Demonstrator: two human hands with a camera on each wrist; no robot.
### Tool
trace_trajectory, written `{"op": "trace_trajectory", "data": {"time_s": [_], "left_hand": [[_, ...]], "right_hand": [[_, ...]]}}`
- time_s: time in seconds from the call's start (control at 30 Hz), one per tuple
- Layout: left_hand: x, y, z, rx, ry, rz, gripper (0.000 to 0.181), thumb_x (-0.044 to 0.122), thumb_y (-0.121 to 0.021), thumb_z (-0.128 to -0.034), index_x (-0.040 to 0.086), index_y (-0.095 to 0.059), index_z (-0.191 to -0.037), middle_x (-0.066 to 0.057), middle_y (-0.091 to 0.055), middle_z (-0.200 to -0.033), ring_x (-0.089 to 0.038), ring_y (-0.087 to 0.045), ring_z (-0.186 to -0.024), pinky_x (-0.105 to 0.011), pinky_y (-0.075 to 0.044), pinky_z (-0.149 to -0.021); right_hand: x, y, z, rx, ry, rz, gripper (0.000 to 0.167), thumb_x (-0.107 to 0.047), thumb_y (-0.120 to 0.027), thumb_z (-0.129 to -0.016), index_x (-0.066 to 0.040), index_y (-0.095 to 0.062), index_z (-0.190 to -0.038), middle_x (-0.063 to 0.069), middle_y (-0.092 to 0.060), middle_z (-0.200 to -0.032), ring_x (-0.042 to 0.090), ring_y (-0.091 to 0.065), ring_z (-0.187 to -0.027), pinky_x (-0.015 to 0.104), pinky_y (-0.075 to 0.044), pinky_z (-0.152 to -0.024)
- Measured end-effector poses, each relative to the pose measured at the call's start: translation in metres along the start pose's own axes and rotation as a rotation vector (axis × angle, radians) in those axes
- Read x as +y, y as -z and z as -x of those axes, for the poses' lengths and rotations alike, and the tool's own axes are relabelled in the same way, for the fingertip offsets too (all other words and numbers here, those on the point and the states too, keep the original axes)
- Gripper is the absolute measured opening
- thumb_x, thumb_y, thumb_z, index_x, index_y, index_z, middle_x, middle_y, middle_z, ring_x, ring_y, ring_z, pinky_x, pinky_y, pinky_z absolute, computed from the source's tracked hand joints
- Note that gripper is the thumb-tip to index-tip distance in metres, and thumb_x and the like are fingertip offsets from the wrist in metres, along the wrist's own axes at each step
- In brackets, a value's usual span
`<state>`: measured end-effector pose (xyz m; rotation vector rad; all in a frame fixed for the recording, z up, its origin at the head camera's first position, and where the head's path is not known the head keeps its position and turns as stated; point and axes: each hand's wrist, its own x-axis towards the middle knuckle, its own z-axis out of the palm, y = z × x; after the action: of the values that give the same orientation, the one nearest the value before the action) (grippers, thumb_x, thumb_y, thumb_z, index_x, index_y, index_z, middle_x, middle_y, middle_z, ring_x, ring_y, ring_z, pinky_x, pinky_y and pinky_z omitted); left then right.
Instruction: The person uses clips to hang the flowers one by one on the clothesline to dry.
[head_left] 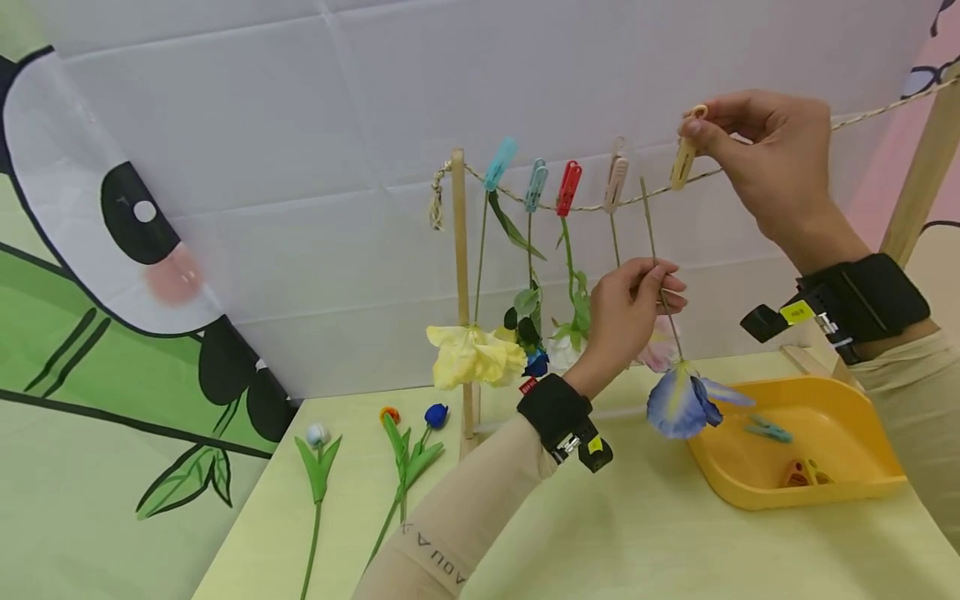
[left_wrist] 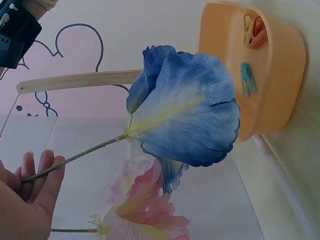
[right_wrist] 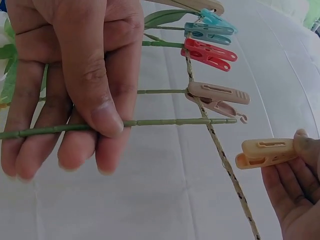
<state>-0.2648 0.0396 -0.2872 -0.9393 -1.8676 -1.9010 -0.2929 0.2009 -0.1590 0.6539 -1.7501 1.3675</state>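
The left hand pinches the stem of a blue flower between thumb and fingers, and the bloom hangs head down below the hand, over the near side of a yellow basin. The bare tip of that stem reaches up past a twisted rope; it crosses the rope in the right wrist view, though whether the two touch is hard to tell. The right hand holds a yellow peg by its upper end, thumb against fingers, with the peg's tip close to the rope, just beside the stem.

Along the rope sit a light blue peg, a teal peg, a red peg and a beige peg. Stems run down from them to a yellow flower, a dark blue flower, a white flower and a pink flower, the last partly behind the left hand. A wooden post carries the rope's knotted end.

More pegs lie in the basin, a blue-green one among them. On the counter, a pale tulip lies well apart from an orange tulip and a blue tulip.
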Motion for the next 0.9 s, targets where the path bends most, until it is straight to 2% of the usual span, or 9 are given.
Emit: {"op": "trace_trajectory", "data": {"time_s": [0.1,0.23,0.33,0.67,0.9], "left_hand": [[0.0,-0.002,-0.003,0.005,0.015,0.033,0.02,0.002,-0.052,-0.1061,-0.01,-0.066,-0.114,-0.028,-0.071,-0.098,-0.043,-0.072,-0.086,-0.033,-0.063,-0.078],[0.0,-0.004,-0.006,0.004,0.026,0.064,0.02,0.002,-0.052,-0.1062,-0.011,-0.066,-0.114,-0.03,-0.07,-0.098,-0.046,-0.071,-0.086,-0.034,-0.063,-0.077],[0.0,-0.005,-0.006,0.003,0.033,0.065,0.02,0.002,-0.052,-0.1062,-0.011,-0.066,-0.113,-0.03,-0.07,-0.098,-0.046,-0.072,-0.087,-0.033,-0.063,-0.077],[-0.001,-0.006,-0.008,-0.001,0.061,0.068,0.021,0.004,-0.053,-0.1064,-0.01,-0.066,-0.114,-0.029,-0.07,-0.099,-0.046,-0.072,-0.087,-0.033,-0.063,-0.077],[-0.003,-0.007,-0.009,0.014,0.051,0.065,0.021,0.002,-0.052,-0.1066,-0.011,-0.066,-0.114,-0.03,-0.07,-0.098,-0.047,-0.071,-0.088,-0.033,-0.063,-0.078]], "right_hand": [[0.002,-0.004,-0.003,-0.008,-0.028,-0.119,0.019,-0.005,-0.078,-0.09,0.007,-0.077,-0.105,0.003,-0.076,-0.093,0.015,-0.07,-0.083,0.019,-0.055,-0.083],[0.007,-0.008,-0.002,-0.013,-0.057,-0.331,0.021,0.001,-0.08,-0.086,0.014,-0.074,-0.101,0.01,-0.076,-0.09,0.018,-0.07,-0.078,0.02,-0.058,-0.077],[0.01,-0.01,-0.001,-0.022,-0.064,-0.433,0.022,0.004,-0.08,-0.086,0.018,-0.072,-0.101,0.013,-0.075,-0.089,0.02,-0.069,-0.076,0.022,-0.06,-0.075],[0.014,-0.018,0.0,-0.039,-0.081,-0.462,0.022,0.004,-0.079,-0.086,0.018,-0.072,-0.101,0.014,-0.076,-0.089,0.02,-0.07,-0.076,0.022,-0.06,-0.074],[0.014,-0.022,0.001,-0.076,-0.091,-0.361,0.021,0.001,-0.079,-0.088,0.015,-0.073,-0.102,0.011,-0.076,-0.09,0.019,-0.071,-0.075,0.021,-0.059,-0.073]]}}
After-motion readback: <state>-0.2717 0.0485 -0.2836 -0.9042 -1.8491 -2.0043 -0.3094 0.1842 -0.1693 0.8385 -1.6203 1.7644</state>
